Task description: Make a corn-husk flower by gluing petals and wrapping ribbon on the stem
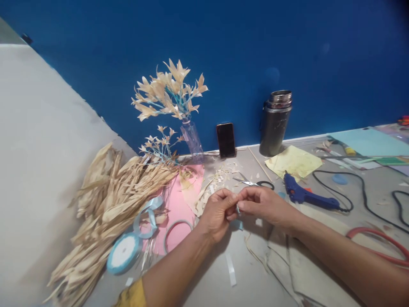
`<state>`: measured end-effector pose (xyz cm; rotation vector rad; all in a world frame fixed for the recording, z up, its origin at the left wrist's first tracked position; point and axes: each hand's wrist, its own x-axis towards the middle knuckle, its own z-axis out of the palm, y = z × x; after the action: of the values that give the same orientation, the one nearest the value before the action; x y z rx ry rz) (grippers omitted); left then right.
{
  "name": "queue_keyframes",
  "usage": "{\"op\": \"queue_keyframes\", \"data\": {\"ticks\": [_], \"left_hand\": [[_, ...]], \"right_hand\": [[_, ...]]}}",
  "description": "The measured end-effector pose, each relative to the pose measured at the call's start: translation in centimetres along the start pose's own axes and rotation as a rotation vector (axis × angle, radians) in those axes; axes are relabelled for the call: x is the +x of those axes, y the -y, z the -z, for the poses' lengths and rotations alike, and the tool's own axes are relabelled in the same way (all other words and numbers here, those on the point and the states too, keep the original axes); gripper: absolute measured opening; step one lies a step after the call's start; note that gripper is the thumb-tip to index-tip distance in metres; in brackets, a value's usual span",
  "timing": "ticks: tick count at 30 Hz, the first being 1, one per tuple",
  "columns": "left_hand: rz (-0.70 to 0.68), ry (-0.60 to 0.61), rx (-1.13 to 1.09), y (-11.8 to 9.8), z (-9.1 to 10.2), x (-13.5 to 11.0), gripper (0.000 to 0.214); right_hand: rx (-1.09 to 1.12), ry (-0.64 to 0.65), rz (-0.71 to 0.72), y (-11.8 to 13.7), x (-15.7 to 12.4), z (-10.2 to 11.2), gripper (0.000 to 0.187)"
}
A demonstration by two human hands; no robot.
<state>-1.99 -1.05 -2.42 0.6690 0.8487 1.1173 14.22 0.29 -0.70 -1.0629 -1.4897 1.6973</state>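
My left hand (218,212) and my right hand (262,204) meet over the middle of the table, fingertips pinched together on a small piece of light blue ribbon (238,209). Both hands are closed. A bit of the blue ribbon (237,224) hangs below the left palm. Small scissors (255,183) lie just behind the hands. A pile of dried corn husks (111,204) lies to the left, with a roll of light blue ribbon (123,252) beside it.
A glass bottle (192,138) with husk flowers (169,91) stands by the blue wall. A phone (226,140) leans there, next to a steel flask (275,123). A blue glue gun (303,195) with a black cable, yellow paper (294,163) and pink paper (179,204) lie around.
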Motion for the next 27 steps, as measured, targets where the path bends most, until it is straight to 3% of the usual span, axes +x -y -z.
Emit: {"op": "queue_keyframes", "data": {"ticks": [3, 8, 12, 15, 18, 23, 27], "left_hand": [[0.023, 0.044, -0.022, 0.1, -0.2, 0.0, 0.045], [-0.044, 0.027, 0.018, -1.1, 0.3, 0.2, 0.042], [-0.245, 0.036, 0.44, -2.3, 1.0, -0.2, 0.043], [-0.459, 0.103, 0.872, -2.6, 1.2, -0.7, 0.03], [-0.546, 0.16, 1.089, -2.5, 1.2, -0.8, 0.025], [-0.481, 0.159, 1.021, -2.3, 1.1, -0.6, 0.017], [-0.502, 0.025, 0.849, -2.4, 1.0, -0.5, 0.011]], "right_hand": [[-0.042, -0.071, 0.0, 0.0, 0.2, 0.0, 0.026], [-0.022, -0.066, 0.005, 0.2, 0.3, 0.3, 0.021], [-0.114, -0.094, -0.014, 0.0, 0.3, 0.3, 0.015], [-0.184, -0.103, 0.018, -0.2, 0.4, 0.4, 0.012], [-0.251, -0.119, 0.051, -0.4, 0.4, 0.7, 0.012], [-0.291, -0.131, 0.076, -0.6, 0.5, 1.1, 0.014], [-0.246, -0.12, 0.029, -0.9, 0.7, 1.3, 0.016]]}}
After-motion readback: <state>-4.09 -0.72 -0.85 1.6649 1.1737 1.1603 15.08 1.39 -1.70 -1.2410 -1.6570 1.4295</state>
